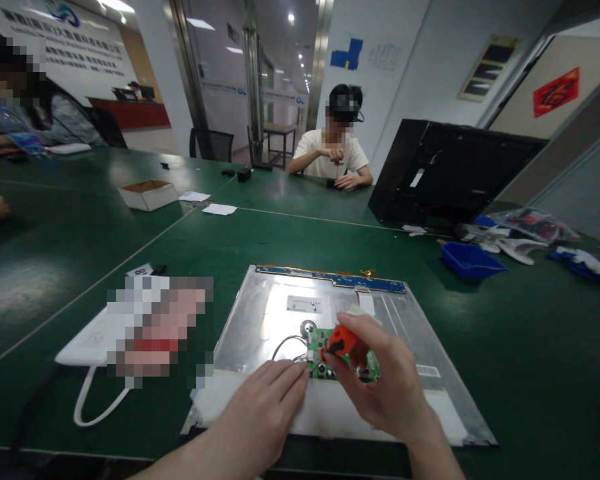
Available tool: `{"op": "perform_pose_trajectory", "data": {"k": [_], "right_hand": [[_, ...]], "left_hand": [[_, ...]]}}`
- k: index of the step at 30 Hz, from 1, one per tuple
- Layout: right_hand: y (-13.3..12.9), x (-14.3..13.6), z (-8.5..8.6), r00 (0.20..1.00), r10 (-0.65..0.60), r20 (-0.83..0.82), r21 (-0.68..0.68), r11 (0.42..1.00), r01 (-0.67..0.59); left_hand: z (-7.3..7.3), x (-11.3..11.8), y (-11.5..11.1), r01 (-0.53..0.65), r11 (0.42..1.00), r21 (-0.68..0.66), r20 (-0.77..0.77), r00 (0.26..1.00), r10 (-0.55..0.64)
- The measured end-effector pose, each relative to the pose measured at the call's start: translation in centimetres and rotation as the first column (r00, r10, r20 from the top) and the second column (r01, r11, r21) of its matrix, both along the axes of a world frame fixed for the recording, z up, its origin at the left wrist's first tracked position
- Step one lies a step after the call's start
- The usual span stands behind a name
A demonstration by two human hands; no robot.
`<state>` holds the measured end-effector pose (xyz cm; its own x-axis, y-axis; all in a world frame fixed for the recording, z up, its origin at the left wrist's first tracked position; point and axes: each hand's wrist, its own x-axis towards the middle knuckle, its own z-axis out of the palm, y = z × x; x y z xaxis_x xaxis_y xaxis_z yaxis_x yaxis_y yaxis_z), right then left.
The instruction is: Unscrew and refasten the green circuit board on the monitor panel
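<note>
A green circuit board (pixel 316 339) lies on the silver metal back of a flat display panel (pixel 260 320). My right hand (pixel 385 367) is closed around a screwdriver with a red-orange and black handle (pixel 344 339), held over the board; its tip is hidden. On the board's left edge, beside the dark wires (pixel 285 341), rest the fingertips of my left hand (pixel 267 407). Its fingers are stretched out side by side, and the thumb is hidden. A blue circuit strip (pixel 330 277) runs along the panel's far edge, with a white ribbon cable (pixel 365 303) coming from it.
Left of the panel are a white power bank (pixel 87 333) with a cable and a blurred phone-like item. A cardboard box (pixel 149 195), a blue tray (pixel 473 259) and a black monitor housing (pixel 450 177) stand farther back on the green table (pixel 300 233). Other people sit around it.
</note>
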<state>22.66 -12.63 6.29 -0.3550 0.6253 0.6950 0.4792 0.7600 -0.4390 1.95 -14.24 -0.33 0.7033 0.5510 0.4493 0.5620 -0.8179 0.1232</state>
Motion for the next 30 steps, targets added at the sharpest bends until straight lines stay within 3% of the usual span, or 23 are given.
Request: {"op": "perform_pose_trajectory", "data": {"k": [30], "right_hand": [[-0.06, 0.01, -0.06, 0.999, -0.052, 0.009, -0.010, 0.999, 0.052]], "left_hand": [[0.13, 0.03, -0.07, -0.002, 1.000, -0.011, -0.011, 1.000, 0.002]]}}
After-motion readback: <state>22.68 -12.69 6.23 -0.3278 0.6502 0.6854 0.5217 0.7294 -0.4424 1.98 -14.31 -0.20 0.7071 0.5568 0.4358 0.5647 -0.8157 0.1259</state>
